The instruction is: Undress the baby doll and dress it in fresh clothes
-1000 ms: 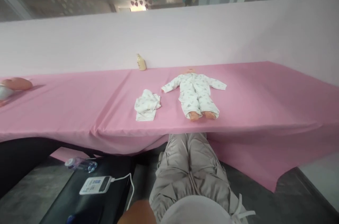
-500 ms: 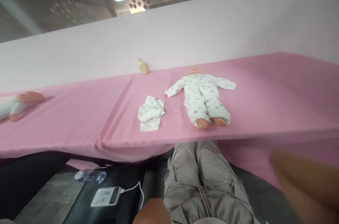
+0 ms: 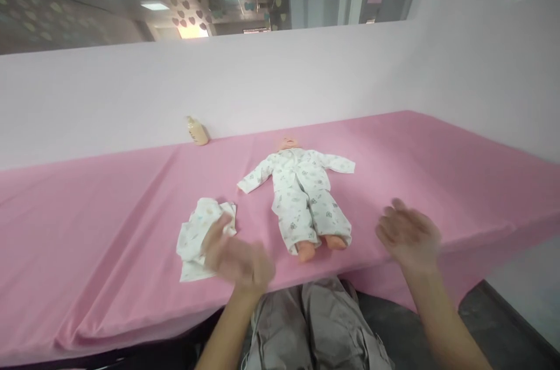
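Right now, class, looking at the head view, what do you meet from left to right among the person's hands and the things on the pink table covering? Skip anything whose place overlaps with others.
Crumpled white cloth → dressed doll → right hand.

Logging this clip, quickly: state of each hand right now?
Left hand: too blurred to tell open from closed; no held object visible.
Right hand: loosely open, nothing visibly held.

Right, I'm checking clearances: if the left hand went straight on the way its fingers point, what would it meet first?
Probably the bundled white cloth: the left hand overlaps it in view, though its height is hard to judge.
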Demonstrator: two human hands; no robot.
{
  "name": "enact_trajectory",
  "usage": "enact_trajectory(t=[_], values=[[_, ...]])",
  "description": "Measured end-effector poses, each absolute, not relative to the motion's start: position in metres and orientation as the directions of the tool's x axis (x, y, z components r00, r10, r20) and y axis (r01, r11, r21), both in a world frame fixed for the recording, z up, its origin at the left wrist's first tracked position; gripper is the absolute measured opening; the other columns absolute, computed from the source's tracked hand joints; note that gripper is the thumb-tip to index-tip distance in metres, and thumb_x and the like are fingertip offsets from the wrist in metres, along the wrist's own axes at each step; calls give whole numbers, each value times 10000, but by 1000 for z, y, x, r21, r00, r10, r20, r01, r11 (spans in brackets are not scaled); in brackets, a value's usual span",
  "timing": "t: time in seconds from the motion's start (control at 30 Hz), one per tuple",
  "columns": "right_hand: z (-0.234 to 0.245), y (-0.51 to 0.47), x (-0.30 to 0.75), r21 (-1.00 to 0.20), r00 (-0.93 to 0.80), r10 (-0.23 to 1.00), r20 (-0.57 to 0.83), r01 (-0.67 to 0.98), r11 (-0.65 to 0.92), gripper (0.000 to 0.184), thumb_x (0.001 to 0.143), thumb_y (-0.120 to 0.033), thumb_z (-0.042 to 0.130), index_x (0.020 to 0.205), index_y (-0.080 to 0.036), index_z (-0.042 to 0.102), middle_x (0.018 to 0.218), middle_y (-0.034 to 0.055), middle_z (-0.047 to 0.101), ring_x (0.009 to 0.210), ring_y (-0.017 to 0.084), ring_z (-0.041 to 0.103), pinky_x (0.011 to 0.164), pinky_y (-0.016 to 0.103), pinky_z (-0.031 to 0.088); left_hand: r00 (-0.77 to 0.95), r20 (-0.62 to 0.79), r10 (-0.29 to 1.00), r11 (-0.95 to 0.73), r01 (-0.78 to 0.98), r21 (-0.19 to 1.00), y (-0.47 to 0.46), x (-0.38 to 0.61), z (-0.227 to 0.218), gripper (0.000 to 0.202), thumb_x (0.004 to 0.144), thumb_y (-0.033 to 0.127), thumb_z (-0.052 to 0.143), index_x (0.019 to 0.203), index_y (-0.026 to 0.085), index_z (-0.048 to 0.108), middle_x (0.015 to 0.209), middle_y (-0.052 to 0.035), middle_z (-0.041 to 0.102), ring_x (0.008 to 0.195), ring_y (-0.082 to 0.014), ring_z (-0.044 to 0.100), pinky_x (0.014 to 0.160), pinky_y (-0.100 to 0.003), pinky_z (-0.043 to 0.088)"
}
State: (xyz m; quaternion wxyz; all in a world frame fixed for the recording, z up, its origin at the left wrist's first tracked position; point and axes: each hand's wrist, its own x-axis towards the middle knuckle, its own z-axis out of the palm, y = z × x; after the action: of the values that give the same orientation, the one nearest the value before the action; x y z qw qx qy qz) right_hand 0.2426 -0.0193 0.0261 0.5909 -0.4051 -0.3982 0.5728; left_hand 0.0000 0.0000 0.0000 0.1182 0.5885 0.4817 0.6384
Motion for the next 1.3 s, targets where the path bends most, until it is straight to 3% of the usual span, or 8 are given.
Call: enact_trajectory(t=[0.1,0.17,0.23,0.3,0.33,0.47,0.63,1.3], values=[[33,55,241,-933,-19,1000,2,-359,-5,232,693,-401,664,741,-192,574,583,-5,531,550,124,507,542,271,449,-297,716,632,-623,355,697,73,25,11,340,873,416,444,1189,294,474,1185,-65,558,1173,-240,521,1008,-481,423],[29,107,231,-938,-51,999,-12,-345,-29,178,716,-345,642,736,-180,577,633,3,559,561,114,522,572,265,470,-194,673,714,-594,341,729,132,46,15,297,881,311,449,1149,207,519,1169,-87,590,1122,-199,552,975,-373,452],[20,161,213,-976,24,999,29,-215,33,116,761,-278,570,766,-165,592,718,31,612,649,134,593,663,282,504,-142,530,836,-419,457,785,189,64,11,303,878,238,434,1151,158,538,1213,-110,590,1098,-177,571,918,-301,471],[7,209,190,-971,203,960,193,180,157,143,796,-197,467,814,-165,605,794,46,655,729,142,622,731,286,506,-151,391,908,-229,603,764,232,78,-2,276,867,214,452,1090,136,595,1140,-122,641,1033,-197,606,902,-314,464],[-1,229,180,-953,245,943,224,260,159,158,778,-157,466,823,-163,617,830,54,665,787,156,621,786,303,493,-170,355,919,-172,639,750,247,82,-9,256,860,206,460,1037,128,628,1077,-129,666,1001,-219,618,893,-333,461],[-31,269,158,-893,294,912,287,427,143,205,791,-142,458,850,-145,654,979,112,658,986,216,573,944,356,403,-212,317,925,-80,705,705,269,84,-31,263,865,232,460,956,156,694,985,-119,699,957,-251,629,861,-342,445],[-44,272,165,-724,185,907,378,670,166,290,854,-178,423,989,-152,679,1014,113,650,972,224,570,888,326,407,-156,337,929,-104,761,641,267,81,-34,302,878,283,459,1051,228,700,1013,-83,703,945,-231,629,799,-298,440],[-47,277,169,-787,262,880,395,591,177,142,829,-157,490,873,-131,622,924,91,665,868,203,592,853,316,415,-170,381,909,-143,731,667,271,80,-41,204,891,265,460,993,213,629,1059,-56,620,965,-192,580,837,-285,404]])
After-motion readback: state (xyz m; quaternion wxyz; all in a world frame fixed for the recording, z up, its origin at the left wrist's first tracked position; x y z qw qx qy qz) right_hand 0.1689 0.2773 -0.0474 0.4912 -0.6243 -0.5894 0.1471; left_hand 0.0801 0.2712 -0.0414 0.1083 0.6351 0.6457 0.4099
